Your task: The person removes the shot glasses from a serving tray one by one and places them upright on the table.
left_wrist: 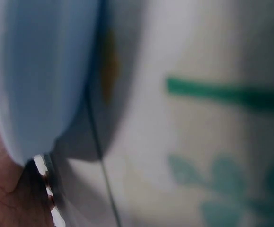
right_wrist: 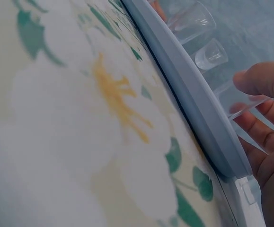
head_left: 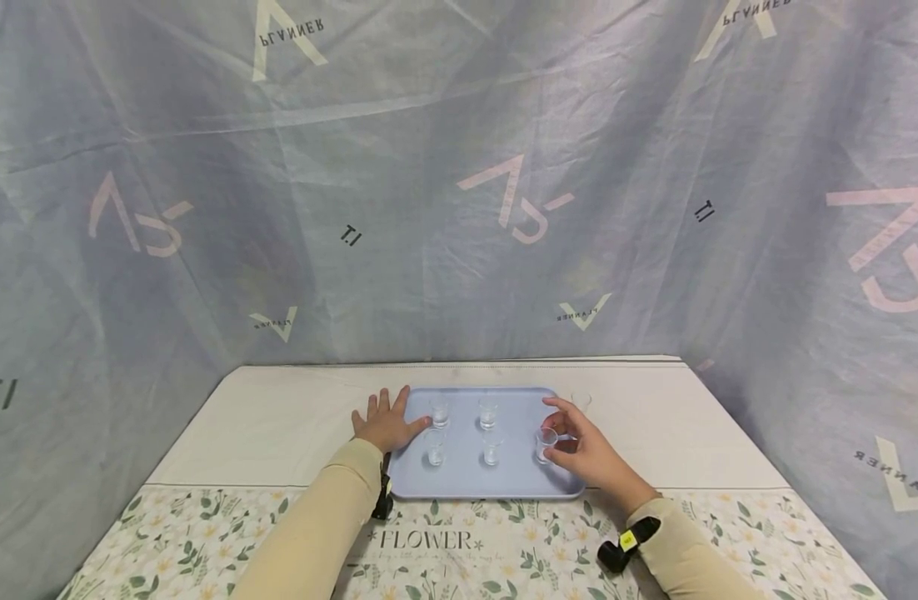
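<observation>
A light blue tray (head_left: 462,483) lies on the table with several small clear glasses on it, among them a back-left glass (head_left: 440,414) and a front-middle glass (head_left: 492,452). My left hand (head_left: 386,427) rests on the tray's left edge, fingers spread, thumb close to the back-left glass; whether it touches cannot be told. With thumb and fingers my right hand (head_left: 582,446) holds a small glass (head_left: 543,454) at the tray's front right. In the right wrist view the thumb and fingers sit around that clear glass (right_wrist: 226,97), partly hiding it.
Another clear glass (head_left: 581,400) stands on the white cloth (head_left: 646,417) just beyond the tray's right side, partly behind my right hand. A floral cloth (head_left: 204,533) covers the front. Grey fabric (head_left: 429,208) hangs at the back and sides.
</observation>
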A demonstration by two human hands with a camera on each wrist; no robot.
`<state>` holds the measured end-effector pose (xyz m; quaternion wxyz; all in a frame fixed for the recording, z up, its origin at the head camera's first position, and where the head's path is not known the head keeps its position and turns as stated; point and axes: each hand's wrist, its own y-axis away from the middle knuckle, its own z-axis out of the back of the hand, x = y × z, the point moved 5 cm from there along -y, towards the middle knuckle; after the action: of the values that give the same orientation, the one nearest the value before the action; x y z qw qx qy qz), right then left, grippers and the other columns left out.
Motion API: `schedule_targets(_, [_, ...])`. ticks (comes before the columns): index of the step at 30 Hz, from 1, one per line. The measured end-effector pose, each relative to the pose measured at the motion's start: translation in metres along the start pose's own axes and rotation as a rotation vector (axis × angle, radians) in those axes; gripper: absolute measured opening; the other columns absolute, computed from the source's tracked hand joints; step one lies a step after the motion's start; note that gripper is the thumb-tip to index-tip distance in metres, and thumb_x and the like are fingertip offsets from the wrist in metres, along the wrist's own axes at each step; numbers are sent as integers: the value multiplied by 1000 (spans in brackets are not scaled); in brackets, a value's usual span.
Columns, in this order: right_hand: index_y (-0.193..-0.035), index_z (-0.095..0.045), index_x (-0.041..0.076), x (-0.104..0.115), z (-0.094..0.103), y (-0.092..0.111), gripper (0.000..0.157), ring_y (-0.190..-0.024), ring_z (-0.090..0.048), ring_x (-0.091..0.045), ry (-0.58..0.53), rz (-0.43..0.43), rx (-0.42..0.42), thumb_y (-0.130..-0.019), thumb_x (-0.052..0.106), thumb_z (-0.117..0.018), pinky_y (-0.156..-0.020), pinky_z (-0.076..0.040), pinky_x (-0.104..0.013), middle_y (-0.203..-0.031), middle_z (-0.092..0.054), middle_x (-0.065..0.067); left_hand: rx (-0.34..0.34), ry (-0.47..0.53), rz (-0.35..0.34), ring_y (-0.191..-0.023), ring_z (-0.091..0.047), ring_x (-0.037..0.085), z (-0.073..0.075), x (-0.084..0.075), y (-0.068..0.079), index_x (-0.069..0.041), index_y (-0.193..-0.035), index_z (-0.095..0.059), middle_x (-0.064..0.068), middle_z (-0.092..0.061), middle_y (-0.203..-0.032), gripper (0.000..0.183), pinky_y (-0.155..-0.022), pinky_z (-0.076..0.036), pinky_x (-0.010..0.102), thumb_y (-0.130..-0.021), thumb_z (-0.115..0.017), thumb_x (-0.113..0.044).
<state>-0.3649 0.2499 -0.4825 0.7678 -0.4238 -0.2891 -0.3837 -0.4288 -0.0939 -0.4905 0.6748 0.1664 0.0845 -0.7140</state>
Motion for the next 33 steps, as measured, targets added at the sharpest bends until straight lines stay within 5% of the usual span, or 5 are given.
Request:
schedule_targets(7, [-151,-39,11,-3,6,-2,82,-98,-66,-33,-34,11,-12,-82,-9,-78,-82,-58,-35,-114,-62,-19,-3,-1,4,-152,-7,48,-2,0,-1,-17,-164,-20,28,-12,-165,88,-114,-6,73,-97,-50,-66])
schedule_targets(22, [-153,-36,6,3,34,-8,85,-95,-66,-39,-25,62,-129,-81,-17,-75,-79,-59,-29,-113,-62,-27,-13,-10,1,-152,-8,48,0,0,-1,-16,-163,-21,28,-14,-165,88,-114,-7,73,-97,-51,-66])
schedule_targets(33, [-149,-35,-6,45,54,-7,79,-95,-63,-49,19,44,-204,-81,-21,-71,-77,-57,-24,-111,-60,-35,-5,5,-2,-152,-7,48,-1,0,0,-17,-164,-20,28,-12,-165,88,-114,-5,74,-97,-50,-66])
